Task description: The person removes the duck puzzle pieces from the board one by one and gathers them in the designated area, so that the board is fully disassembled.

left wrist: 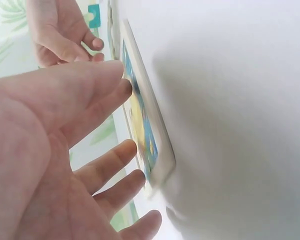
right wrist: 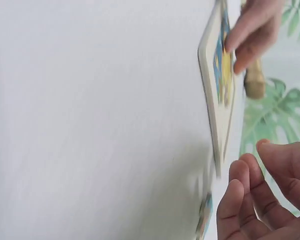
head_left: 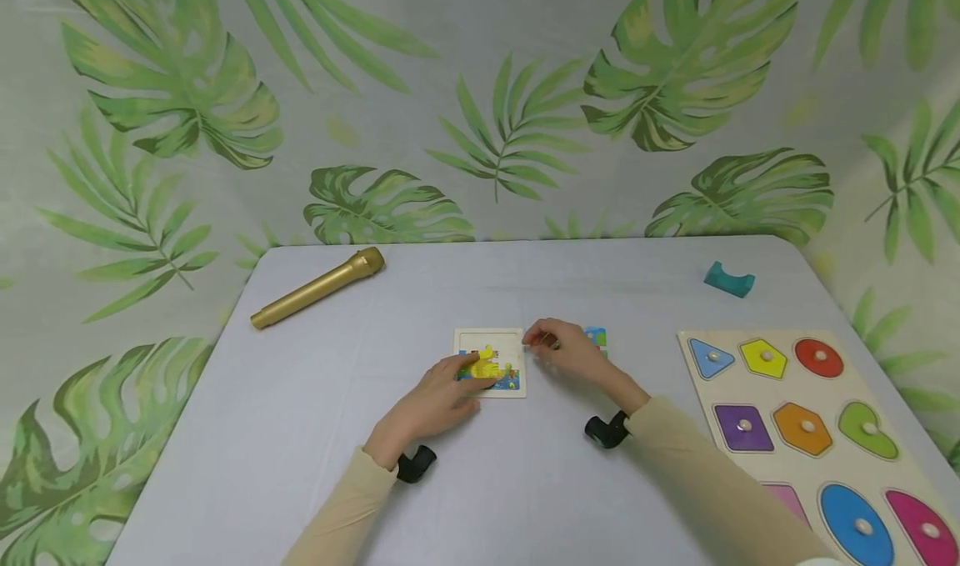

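A small wooden jigsaw puzzle (head_left: 522, 387) lies in the middle of the table, with a yellow figure on blue in its lower part and bare wood at the top. My left hand (head_left: 441, 395) reaches over its left side, fingers spread and fingertips at the picture pieces. Beside the puzzle's right edge hovers my right hand (head_left: 566, 351), fingers loosely bent. The right wrist view shows nothing between its thumb and fingers. Colourful loose puzzle pieces (head_left: 597, 338) lie just right of this hand, partly hidden behind it.
A gold microphone (head_left: 318, 288) lies at the back left. Towards the back right is a teal curved block (head_left: 729, 280). A large wooden knob-shape board (head_left: 720, 393) covers the right side, partly under my right sleeve. A leaf-patterned cloth (head_left: 390, 132) hangs behind the table.
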Motion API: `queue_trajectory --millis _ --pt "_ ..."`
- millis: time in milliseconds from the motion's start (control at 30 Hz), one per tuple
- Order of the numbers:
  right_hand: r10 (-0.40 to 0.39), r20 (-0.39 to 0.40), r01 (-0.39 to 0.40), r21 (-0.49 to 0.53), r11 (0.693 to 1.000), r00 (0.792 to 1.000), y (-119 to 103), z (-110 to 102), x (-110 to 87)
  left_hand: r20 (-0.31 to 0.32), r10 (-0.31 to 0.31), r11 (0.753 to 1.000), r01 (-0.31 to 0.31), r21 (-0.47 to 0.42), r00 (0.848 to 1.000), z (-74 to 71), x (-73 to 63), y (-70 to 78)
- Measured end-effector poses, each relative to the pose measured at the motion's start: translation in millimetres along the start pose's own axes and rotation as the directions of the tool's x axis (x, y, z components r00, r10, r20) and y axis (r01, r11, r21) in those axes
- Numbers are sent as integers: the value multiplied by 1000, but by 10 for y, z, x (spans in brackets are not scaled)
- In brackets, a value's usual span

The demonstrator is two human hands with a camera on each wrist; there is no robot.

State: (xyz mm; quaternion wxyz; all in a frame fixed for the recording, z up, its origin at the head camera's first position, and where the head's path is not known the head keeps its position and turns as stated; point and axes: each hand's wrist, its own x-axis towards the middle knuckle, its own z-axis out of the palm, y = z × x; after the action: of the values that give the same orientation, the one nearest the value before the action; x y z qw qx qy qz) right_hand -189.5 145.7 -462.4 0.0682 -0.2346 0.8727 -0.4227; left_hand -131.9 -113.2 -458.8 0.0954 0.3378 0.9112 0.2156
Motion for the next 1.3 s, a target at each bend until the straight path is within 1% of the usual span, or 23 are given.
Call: queue_trajectory --millis 100,167,267,433,567,733,800,900,1067,1200,1300 --pt "-14 33 13 10 1000 999 -88 144 78 -3 -7 1000 7 0 1000 -15 -34 -44" --pt "-3 50 3 2 1000 999 -147 225 118 -3 -3 1000 3 -3 1000 -21 -52 -68" --pt "20 68 -16 -49 999 997 -214 324 165 -3 8 1000 -9 -15 1000 -23 -68 -92" --pt "72 75 -61 -138 989 995 -307 409 190 -2 1 1000 -1 -21 1000 -11 -72 -107" --pt "76 80 -63 -163 985 994 -355 439 192 -10 -2 1000 2 -15 1000 -4 -67 -96" --pt "92 76 -80 -143 986 993 -368 470 200 -5 -13 1000 13 -27 1000 -9 -57 -58" --pt "88 60 -80 -127 989 994 -366 481 205 -1 -22 999 22 -30 1000 -13 -53 -45" --pt "59 27 -56 -102 993 998 -357 497 215 4 -33 999 33 -28 999 -17 -49 -34" --pt "-8 -18 7 -65 998 1000 -343 514 237 12 -42 999 42 -34 999 -24 -41 -26" --pt "-31 -11 31 -22 999 999 -323 515 258 16 -47 998 48 -36 999 -28 -42 -25" --pt "-13 2 13 35 999 1000 -298 492 264 18 -48 998 48 -36 999 -28 -40 -32"
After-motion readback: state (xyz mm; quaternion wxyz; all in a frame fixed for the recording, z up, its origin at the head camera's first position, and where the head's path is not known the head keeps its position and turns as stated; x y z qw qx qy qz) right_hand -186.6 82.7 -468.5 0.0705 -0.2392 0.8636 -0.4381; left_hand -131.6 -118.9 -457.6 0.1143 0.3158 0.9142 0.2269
